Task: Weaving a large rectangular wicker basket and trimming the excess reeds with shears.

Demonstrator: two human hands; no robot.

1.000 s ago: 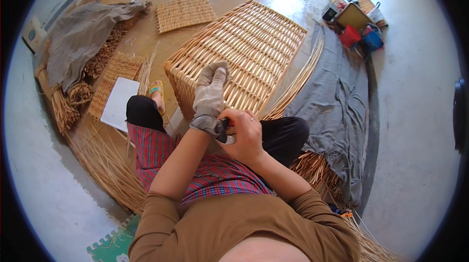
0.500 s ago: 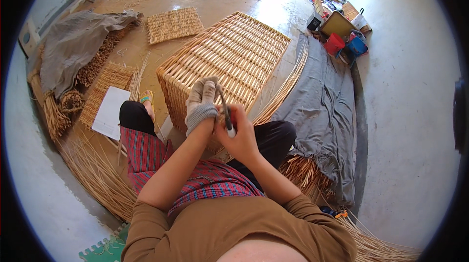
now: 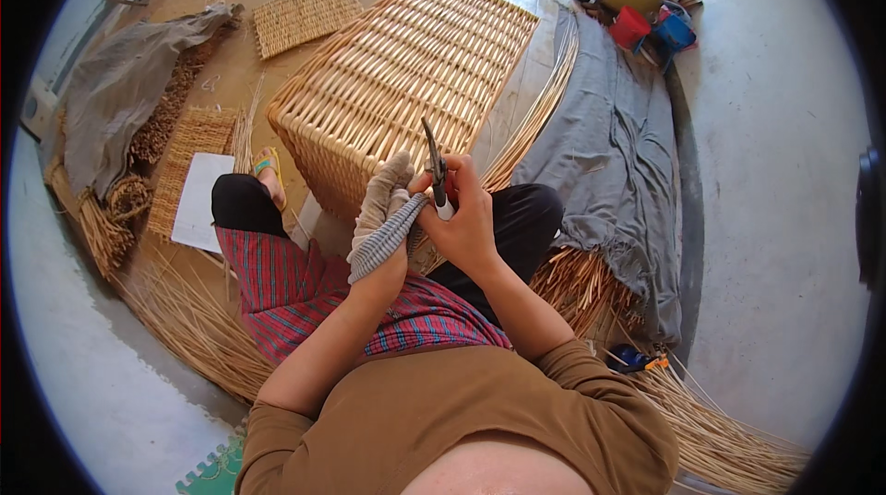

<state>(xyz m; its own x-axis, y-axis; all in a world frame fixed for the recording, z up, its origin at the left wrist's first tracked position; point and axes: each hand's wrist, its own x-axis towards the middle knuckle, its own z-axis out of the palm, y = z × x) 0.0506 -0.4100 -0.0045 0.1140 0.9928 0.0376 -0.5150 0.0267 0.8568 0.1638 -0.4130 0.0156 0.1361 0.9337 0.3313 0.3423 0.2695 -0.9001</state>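
My left hand (image 3: 383,200) wears a beige cloth work glove with a grey ribbed cuff (image 3: 388,238). Its fingers stretch forward close together, holding nothing that I can see. In my right hand (image 3: 464,223) is a pair of pruning shears (image 3: 436,163), dark blade pointing up and away, white grip against the palm. The thumb and fingertips of that hand also touch the edge of the glove's cuff, which is stretched slantwise. Just beyond both hands stands a large woven wicker basket (image 3: 415,61), its flat woven face upward and its near corner close to the glove.
Flat woven panels (image 3: 306,17) and a white sheet (image 3: 203,200) lie at the left. Cloth-covered wicker bundles flank me: a grey cloth (image 3: 609,135) right, another (image 3: 125,80) left. Loose rods (image 3: 711,430) spread at lower right. Red and blue buckets (image 3: 630,27) stand far right.
My view has tilted, so the basket sits higher. The glove's cuff, earlier around the wrist, is now pulled slantwise toward my right hand. The shears stand more upright, clear of the glove.
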